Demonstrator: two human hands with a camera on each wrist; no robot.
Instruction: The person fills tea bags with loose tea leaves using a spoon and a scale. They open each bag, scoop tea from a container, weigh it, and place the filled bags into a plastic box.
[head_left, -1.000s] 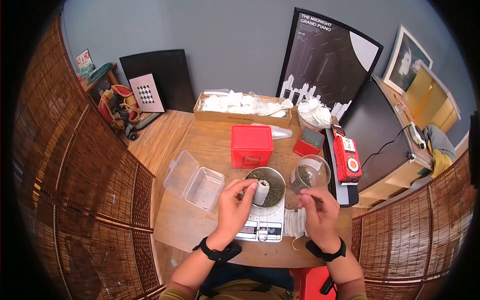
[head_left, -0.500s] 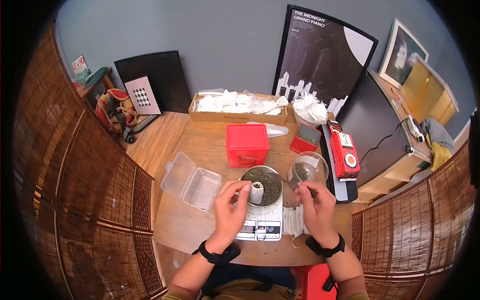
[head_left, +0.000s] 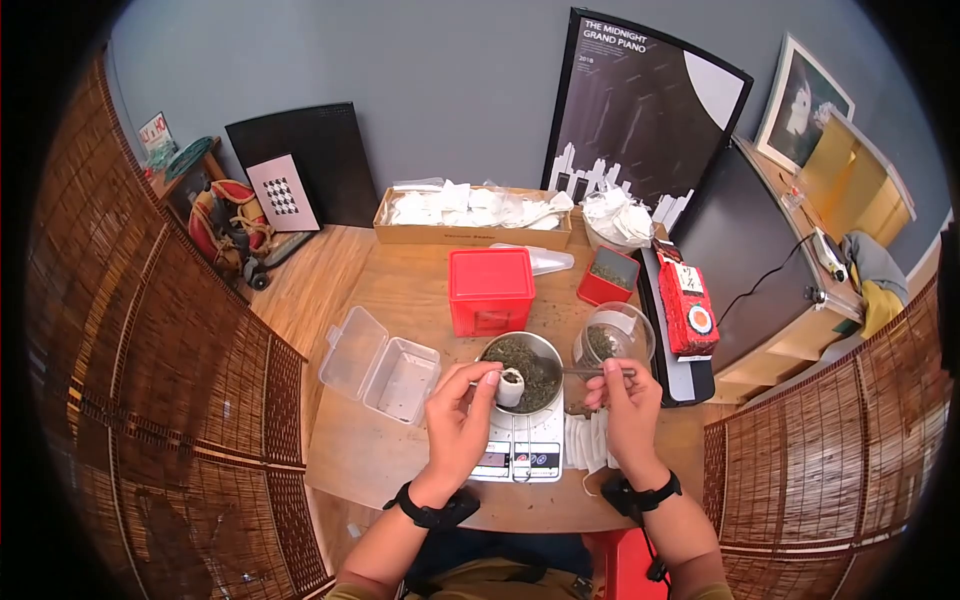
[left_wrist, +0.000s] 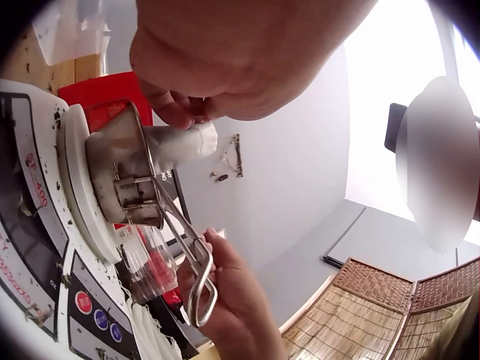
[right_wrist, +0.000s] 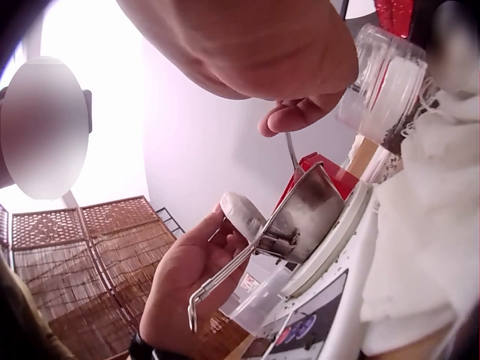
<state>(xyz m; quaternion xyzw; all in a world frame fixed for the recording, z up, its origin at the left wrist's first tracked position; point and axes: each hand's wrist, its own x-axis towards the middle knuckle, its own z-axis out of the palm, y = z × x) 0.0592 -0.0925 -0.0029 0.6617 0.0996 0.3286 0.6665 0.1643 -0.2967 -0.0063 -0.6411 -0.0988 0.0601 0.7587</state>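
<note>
My left hand [head_left: 458, 420] pinches the rim of a white tea bag [head_left: 511, 390], its mouth facing up and dark inside. The bag stands at the near left inside a metal pan [left_wrist: 112, 161] of dried tea leaves. In my right hand [head_left: 633, 420] is the handle of a thin metal spoon [right_wrist: 292, 154], gripped between thumb and fingers. It points left across the pan's right rim, its tip hidden from the head view. The pan rests on a white digital scale [head_left: 545, 440], its wire handle [left_wrist: 199, 285] jutting toward me.
Filled white bags [head_left: 583, 440] lie right of the scale. A clear plastic jar [head_left: 640, 345] with leaves and an open red tin [head_left: 608, 277] stand behind them. Beyond the pan is a red canister [head_left: 491, 285]; to the left lies an open plastic box [head_left: 402, 380].
The right hand has brought the spoon from the jar's near side left to the pan. The left hand keeps its pinch on the bag. The head view has shifted slightly.
</note>
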